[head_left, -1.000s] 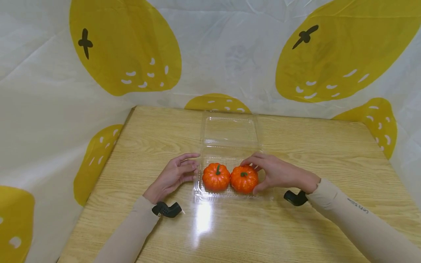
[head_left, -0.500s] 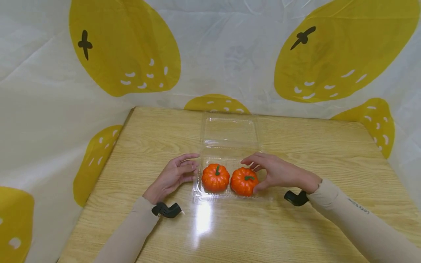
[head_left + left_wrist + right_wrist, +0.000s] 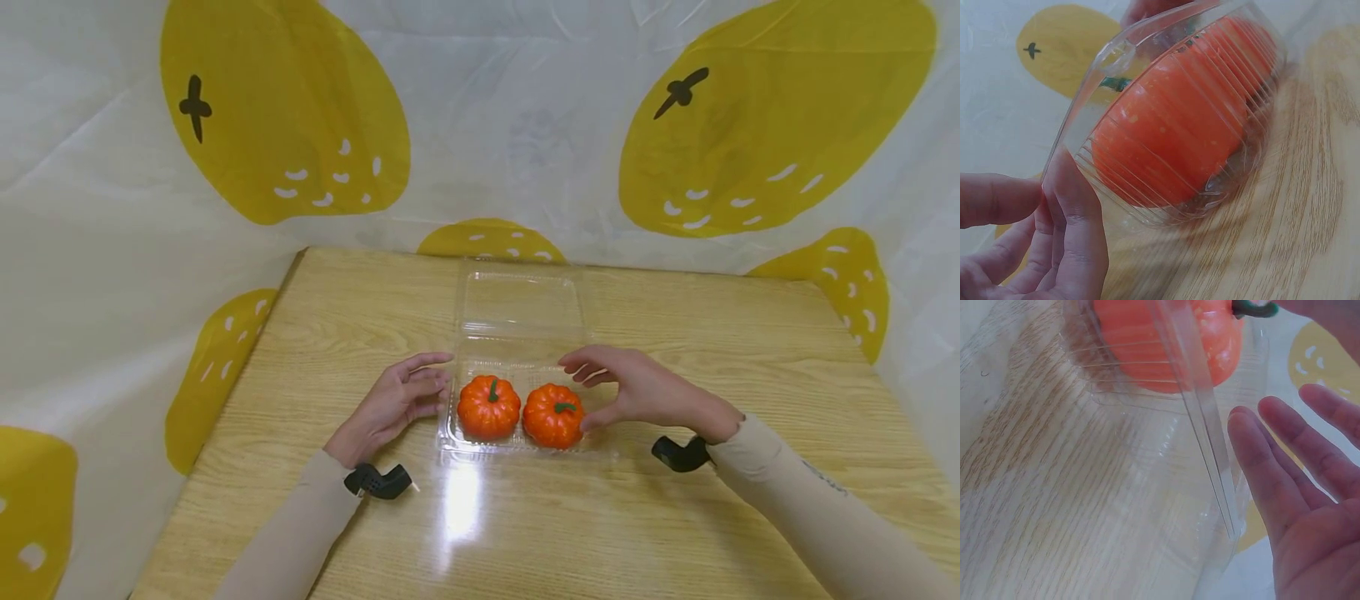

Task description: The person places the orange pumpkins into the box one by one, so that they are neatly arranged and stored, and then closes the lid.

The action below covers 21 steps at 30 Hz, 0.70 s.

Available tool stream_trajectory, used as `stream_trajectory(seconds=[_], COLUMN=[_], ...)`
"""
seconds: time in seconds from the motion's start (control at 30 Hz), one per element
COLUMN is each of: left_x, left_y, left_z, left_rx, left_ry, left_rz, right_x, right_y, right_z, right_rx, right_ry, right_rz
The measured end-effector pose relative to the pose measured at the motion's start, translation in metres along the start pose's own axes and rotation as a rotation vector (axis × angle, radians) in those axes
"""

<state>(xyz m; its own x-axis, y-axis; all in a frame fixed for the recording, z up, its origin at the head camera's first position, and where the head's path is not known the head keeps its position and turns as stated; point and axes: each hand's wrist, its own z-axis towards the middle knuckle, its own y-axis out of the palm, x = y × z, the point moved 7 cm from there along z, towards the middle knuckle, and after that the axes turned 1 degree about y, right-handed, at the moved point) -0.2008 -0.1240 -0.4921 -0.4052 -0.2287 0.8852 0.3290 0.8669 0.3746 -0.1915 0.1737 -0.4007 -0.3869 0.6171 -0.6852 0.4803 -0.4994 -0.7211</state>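
Note:
Two small orange pumpkins with green stems, the left one (image 3: pixel 489 407) and the right one (image 3: pixel 552 417), sit side by side in a clear plastic clamshell container (image 3: pixel 457 448). My left hand (image 3: pixel 393 404) pinches the container's left rim between thumb and fingers, as the left wrist view shows at the container wall (image 3: pixel 1079 119). Just right of the right pumpkin, my right hand (image 3: pixel 637 387) hovers with its fingers loosely extended and holds nothing. In the right wrist view its fingers (image 3: pixel 1260 456) stand near the container's rim, beside the pumpkin (image 3: pixel 1154 350).
The container's lid (image 3: pixel 521 300) lies folded back toward the far edge of the wooden table (image 3: pixel 720 333). A white cloth with printed yellow lemons (image 3: pixel 517 125) hangs behind the table and at its sides.
My right hand has let go of the right pumpkin and moved slightly right. That pumpkin has settled a little apart from the left one, its stem tipped right. My left hand stays put.

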Motion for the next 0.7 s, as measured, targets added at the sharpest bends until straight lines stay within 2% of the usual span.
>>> stream_trajectory(seconds=[0.43,0.7], left_x=[-0.001,0.001], left_y=[-0.001,0.0], left_z=[0.0,-0.001], left_rx=[-0.009,-0.007], left_ry=[0.005,0.002], left_rz=[-0.017,-0.013], right_x=[0.005,0.012], right_y=[-0.011,-0.025], right_z=[-0.006,-0.007], right_rx=[0.092,0.208], right_ry=[-0.005,-0.019], right_rz=[0.049,0.086])
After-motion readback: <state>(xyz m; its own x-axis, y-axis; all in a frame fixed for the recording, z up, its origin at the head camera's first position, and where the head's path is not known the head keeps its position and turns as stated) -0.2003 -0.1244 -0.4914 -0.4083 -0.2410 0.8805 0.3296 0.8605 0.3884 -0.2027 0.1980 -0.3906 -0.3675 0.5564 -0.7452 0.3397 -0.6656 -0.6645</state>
